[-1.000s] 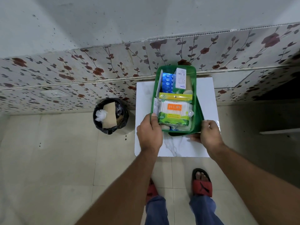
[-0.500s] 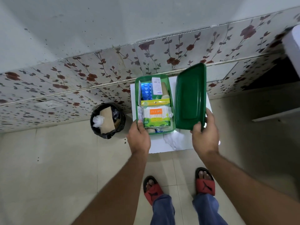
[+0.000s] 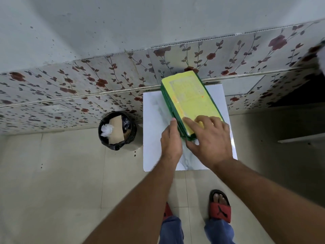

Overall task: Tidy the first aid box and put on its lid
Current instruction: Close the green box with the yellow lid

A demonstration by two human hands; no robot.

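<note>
— Head view, table first?

— Small white marble-patterned table [image 3: 154, 120] standing against the floral-tiled wall [image 3: 70, 88]. Green first aid box [image 3: 173, 110] lying on the far right part of it, turned slightly off square, far end nearly reaching the wall.

— Lid?

— Lid [image 3: 190, 99] sitting on top of the box, covering it end to end, yellow label facing up, print too faded to read. Cannot tell whether fully seated or clipped.

— Left hand?

— Left hand [image 3: 171, 140] resting at the near left corner of the box, fingers loosely curled, thumb tip touching the green side wall. Not wrapping around anything; bracing against the box rather than gripping it.

— Right hand?

— Right hand [image 3: 210, 138] lying over the near end of the lid, fingers [image 3: 190, 123] spread and fairly straight, pressing flat on the yellow surface. Thumb hooking down past the near edge of the box toward the tabletop. Holding nothing closed in the palm.

— Anything else around?

— Round black-lined waste bin [image 3: 117, 130] standing on the floor just left of the table, holding a brown piece of cardboard and some crumpled white plastic. Red sandal [image 3: 219, 206] showing on the right foot, below the table's near edge, blue trouser legs at the bottom. Pale tiled floor [image 3: 52, 182] running underneath everything.
</note>
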